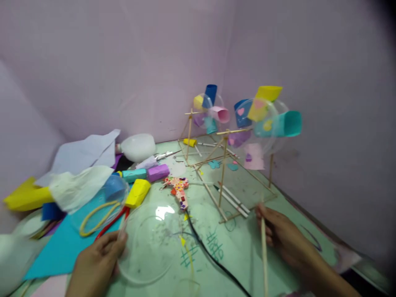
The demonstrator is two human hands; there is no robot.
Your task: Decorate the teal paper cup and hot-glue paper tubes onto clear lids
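Note:
My left hand [100, 258] pinches the rim of a clear round plastic disc [147, 251], tilted above the table. In my right hand [280, 231] is a thin wooden stick [264, 260], pointing down toward the bottom edge of the view. Beyond the hands stands a stick-frame Ferris wheel model [225, 173] with coloured paper cups, and a second, similar model [189, 136] sits behind it. Between the hands lies a glue gun [179, 192] covered in patterned paper.
A black cord [210, 253] runs from the glue gun toward me. On the left are blue sheets [58, 251], crumpled white paper [80, 185], yellow [138, 193] and purple [158, 172] paper pieces, and a white bottle [138, 147]. Walls [173, 62] close off the back and right.

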